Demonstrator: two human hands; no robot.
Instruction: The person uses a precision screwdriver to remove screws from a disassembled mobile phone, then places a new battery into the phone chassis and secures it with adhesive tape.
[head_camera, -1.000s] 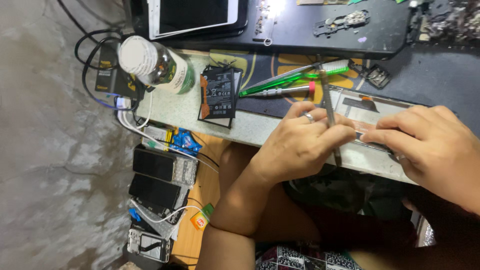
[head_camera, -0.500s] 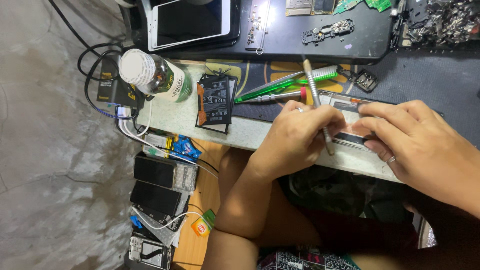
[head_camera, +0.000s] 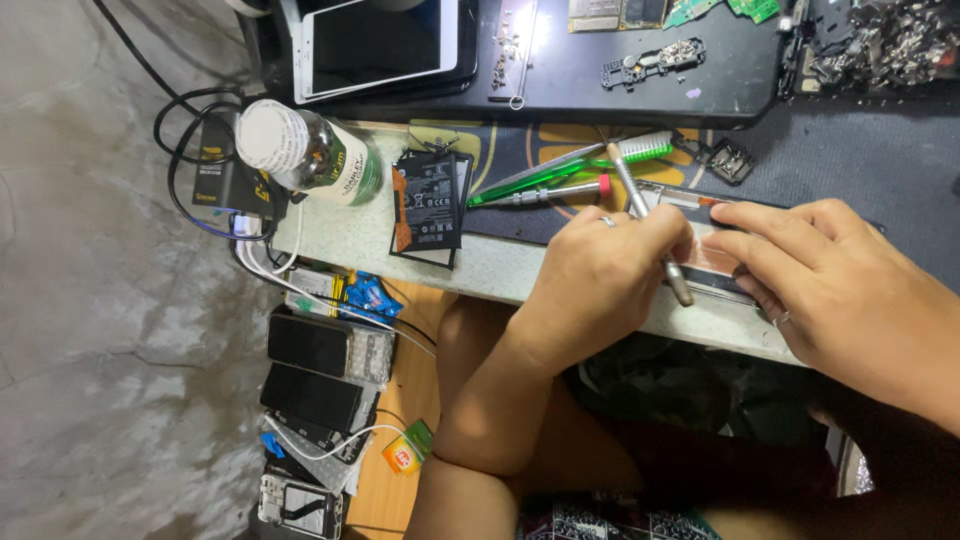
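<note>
From my remote view, my left hand (head_camera: 600, 275) is closed around a thin metal tool (head_camera: 648, 222) that slants across the opened phone (head_camera: 715, 255) lying at the near edge of the bench (head_camera: 420, 240), while my right hand (head_camera: 830, 285) lies flat with fingers pressed on the phone, gripping nothing. Just left of the phone lie a green toothbrush (head_camera: 580, 165) and a red-tipped screwdriver (head_camera: 555, 192), then a black battery (head_camera: 428, 200) and a glass jar (head_camera: 305, 150).
</note>
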